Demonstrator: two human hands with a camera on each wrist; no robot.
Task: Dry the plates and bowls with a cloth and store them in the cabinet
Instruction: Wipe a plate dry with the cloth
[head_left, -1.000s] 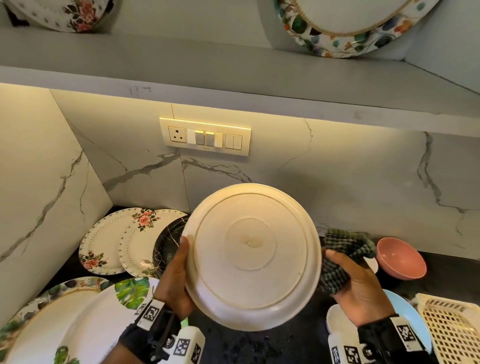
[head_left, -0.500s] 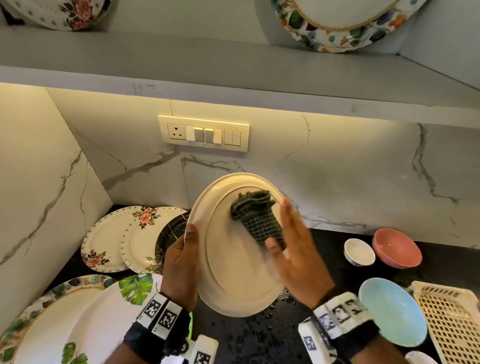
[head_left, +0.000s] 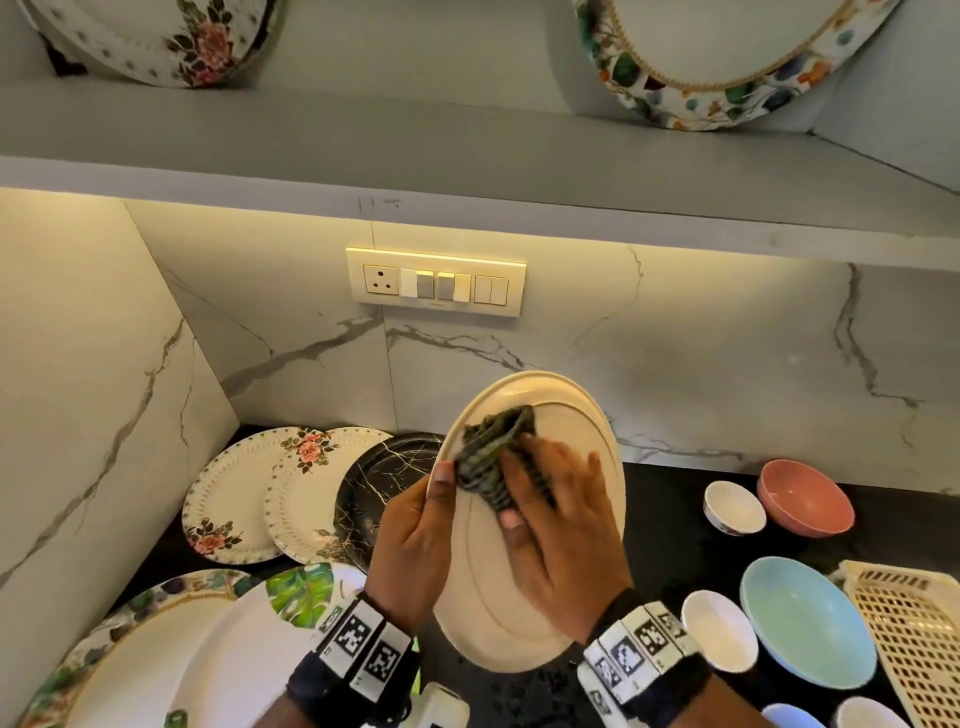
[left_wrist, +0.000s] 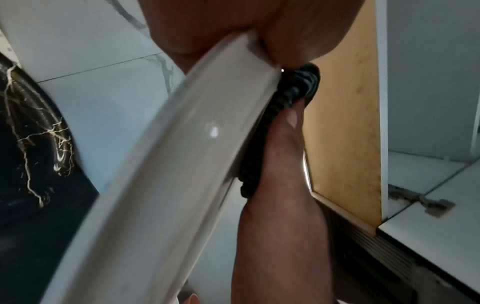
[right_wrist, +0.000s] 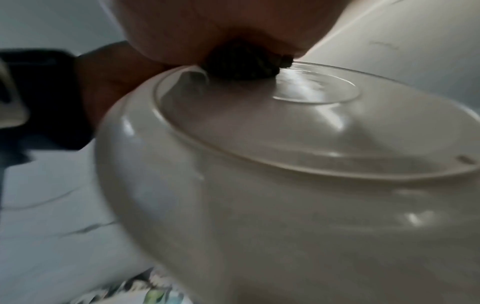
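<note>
In the head view my left hand (head_left: 413, 530) grips the left rim of a plain cream plate (head_left: 582, 431), thumb on the edge, holding it tilted above the black counter. My right hand (head_left: 563, 519) holds a bunched dark green checked cloth (head_left: 491, 457) and presses it on the plate's upper left, close to my left thumb. The right wrist view shows the cloth (right_wrist: 241, 61) lying on the plate (right_wrist: 259, 185) at its raised foot ring, so this is the underside. In the left wrist view the plate (left_wrist: 182, 154) is edge-on, with the cloth (left_wrist: 293, 92) behind it.
Two floral plates (head_left: 234, 499) and a black marbled plate (head_left: 384, 483) lean at the back left; leaf-print plates (head_left: 208, 649) lie front left. Pink (head_left: 805, 499), blue (head_left: 808, 618) and small white bowls (head_left: 733, 506) and a cream basket (head_left: 919, 634) sit right. The shelf overhead (head_left: 467, 171) holds plates.
The right hand brought the cloth from the right onto the plate, then slid it left toward the left thumb. The left hand tilted the plate more edge-on and kept its grip.
</note>
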